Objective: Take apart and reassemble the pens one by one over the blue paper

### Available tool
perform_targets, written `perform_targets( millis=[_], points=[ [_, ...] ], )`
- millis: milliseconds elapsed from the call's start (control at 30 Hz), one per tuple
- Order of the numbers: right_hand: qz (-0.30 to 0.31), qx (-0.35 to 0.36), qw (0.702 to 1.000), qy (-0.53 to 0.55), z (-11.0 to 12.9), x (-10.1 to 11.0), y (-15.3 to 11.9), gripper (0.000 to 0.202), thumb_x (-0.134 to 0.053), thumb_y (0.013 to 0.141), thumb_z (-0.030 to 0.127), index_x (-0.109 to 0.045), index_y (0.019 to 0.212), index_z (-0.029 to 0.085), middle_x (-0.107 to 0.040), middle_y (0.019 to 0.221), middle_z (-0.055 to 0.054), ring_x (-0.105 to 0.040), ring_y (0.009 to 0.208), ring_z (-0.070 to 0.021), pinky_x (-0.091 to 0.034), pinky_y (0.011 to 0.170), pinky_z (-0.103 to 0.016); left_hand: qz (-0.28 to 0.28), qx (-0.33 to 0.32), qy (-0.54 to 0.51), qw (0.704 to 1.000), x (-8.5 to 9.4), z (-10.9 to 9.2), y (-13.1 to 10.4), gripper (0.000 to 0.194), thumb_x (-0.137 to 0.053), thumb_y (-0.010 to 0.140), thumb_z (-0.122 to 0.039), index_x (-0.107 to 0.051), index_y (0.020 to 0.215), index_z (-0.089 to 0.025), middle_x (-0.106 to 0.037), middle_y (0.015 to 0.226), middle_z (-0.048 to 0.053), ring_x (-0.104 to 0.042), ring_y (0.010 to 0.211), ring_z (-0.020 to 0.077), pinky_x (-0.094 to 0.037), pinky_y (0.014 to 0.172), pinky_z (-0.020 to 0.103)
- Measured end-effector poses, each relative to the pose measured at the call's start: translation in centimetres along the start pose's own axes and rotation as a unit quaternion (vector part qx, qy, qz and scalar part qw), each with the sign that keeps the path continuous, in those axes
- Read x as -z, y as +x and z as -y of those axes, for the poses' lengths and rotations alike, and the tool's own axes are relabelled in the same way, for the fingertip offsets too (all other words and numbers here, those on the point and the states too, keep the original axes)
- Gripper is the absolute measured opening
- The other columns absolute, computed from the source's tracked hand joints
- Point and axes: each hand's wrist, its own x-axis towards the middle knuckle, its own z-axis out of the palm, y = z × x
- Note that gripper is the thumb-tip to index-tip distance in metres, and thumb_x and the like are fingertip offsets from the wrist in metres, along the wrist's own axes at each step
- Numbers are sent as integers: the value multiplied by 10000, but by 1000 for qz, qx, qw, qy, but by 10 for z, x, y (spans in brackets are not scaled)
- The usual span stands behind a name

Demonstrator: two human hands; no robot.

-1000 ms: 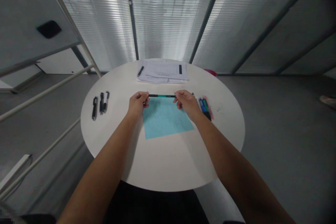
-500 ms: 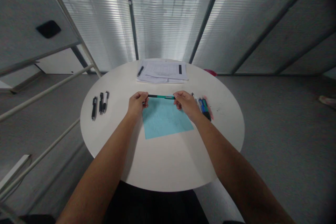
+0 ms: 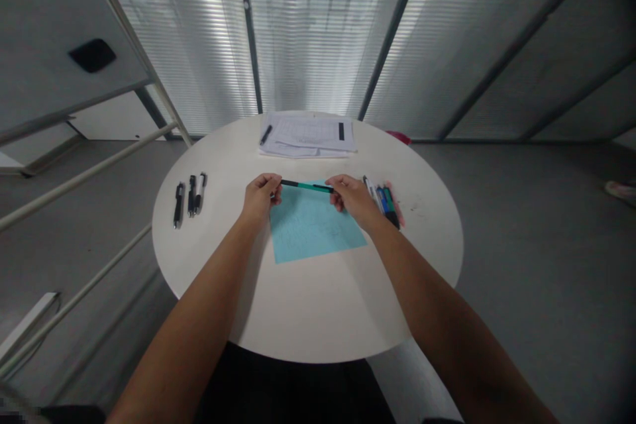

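A slim green and black pen [image 3: 305,186] is stretched between my two hands above a light blue sheet [image 3: 315,225]. Its black end is pinched in the fingers of my left hand [image 3: 261,195]. My right hand [image 3: 352,195] has its fingers closed on the other end, near the pen's clip. The blue sheet lies on the round white table [image 3: 318,311], its top edge partly behind the pen and hands. Just right of my right hand lie several pens and markers [image 3: 385,202], white, blue and green, partly hidden by the wrist.
Three black pens [image 3: 191,196] lie at the table's left side. At the far edge is a stack of papers [image 3: 308,136] with a dark pen [image 3: 266,134] on it. Metal rails [image 3: 89,159] stand to the left. A person's foot shows at the far right.
The pen's right end has tipped slightly lower and toward me, and the pen has turned a little. Both hands have hardly moved.
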Motion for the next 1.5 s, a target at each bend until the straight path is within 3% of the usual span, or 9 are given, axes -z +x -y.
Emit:
perform_targets(
  millis=[300,400,533,667,867,1033,1233,1367,1500],
  points=[
    [-28,37,999,21,-3,0,2,335,-642,756,465,-585,939,190,-616,698,25,-475,376,-51,-320,358,-191,-6,17,-7,1000,-1,-1,-1,285,-744,650,-353,-610,821,-168,-522,614,-28,-464,471,71,-345,423,204],
    [-32,48,998,13,-3,0,2,362,-643,756,477,-585,971,192,-583,664,41,-490,389,-59,-331,362,-191,-8,22,-15,1000,-1,-1,0,324,-752,632,-330,-633,883,-162,-532,622,-26,-462,469,70,-338,418,203],
    [-30,34,999,-8,-5,0,2,352,-574,810,521,-600,945,196,-559,604,42,-476,376,-64,-333,354,-189,-14,19,-6,1000,-1,0,1,281,-750,628,-338,-634,802,-150,-549,637,-13,-461,474,66,-333,412,200],
    [-30,7,1000,3,-6,2,2,366,-506,851,540,-587,923,190,-623,729,-4,-489,364,-65,-313,309,-198,-8,10,-6,1000,0,1,1,281,-748,638,-347,-638,806,-150,-563,657,-5,-466,483,66,-340,417,198],
    [-18,-3,1000,11,-5,2,1,315,-580,810,499,-536,796,188,-623,726,5,-486,371,-55,-330,313,-188,-11,14,-7,1000,-1,-2,0,265,-742,643,-341,-624,791,-155,-566,656,-6,-463,478,67,-334,414,202],
    [-12,14,999,30,-4,1,1,292,-607,777,462,-563,876,191,-637,881,-17,-531,423,-53,-374,342,-186,-18,21,-4,1000,-2,-2,-1,263,-739,644,-342,-610,782,-158,-566,662,-6,-466,477,68,-340,418,204],
    [-34,-17,998,43,-4,2,2,321,-629,762,447,-550,962,209,-627,862,-7,-559,449,-67,-380,349,-181,-17,13,4,1000,-2,1,0,269,-736,648,-363,-614,781,-163,-564,656,-7,-463,478,65,-335,418,198],
    [-25,-39,999,18,-6,4,3,354,-554,810,532,-562,897,189,-611,688,6,-496,362,-65,-321,299,-178,5,12,20,1000,-1,2,1,267,-732,655,-363,-622,787,-159,-569,657,-1,-470,483,69,-329,415,197],
    [-18,-9,1000,-4,-7,3,3,311,-601,790,495,-551,821,190,-587,591,31,-457,336,-62,-309,296,-176,11,7,23,1000,-1,3,0,259,-720,668,-367,-625,798,-164,-566,656,-5,-464,477,66,-329,416,197]
  ],
)
